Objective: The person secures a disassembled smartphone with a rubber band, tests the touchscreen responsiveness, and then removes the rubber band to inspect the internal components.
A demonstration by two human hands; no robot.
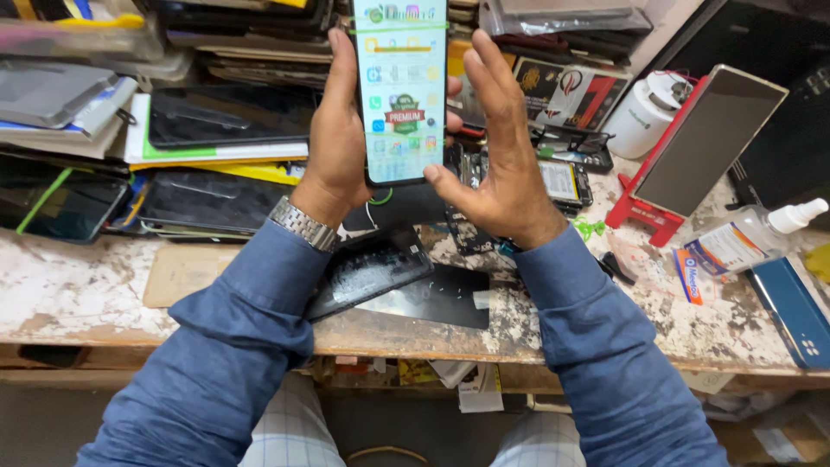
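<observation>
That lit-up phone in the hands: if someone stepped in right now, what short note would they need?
Left hand: grips the slim black smartphone with its lit screen, upright, above the bench.
Right hand: open, thumb at the phone's lower right edge, fingers spread beside it.
Below them, a black phone panel lies flat on the worn white-painted wooden bench.
Done: screen is on.
Left: cannot tell.

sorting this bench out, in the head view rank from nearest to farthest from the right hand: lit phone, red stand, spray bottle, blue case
1. lit phone, touching the right hand, on its left
2. red stand, to its right
3. spray bottle, further right
4. blue case, at the bench's right edge
</observation>
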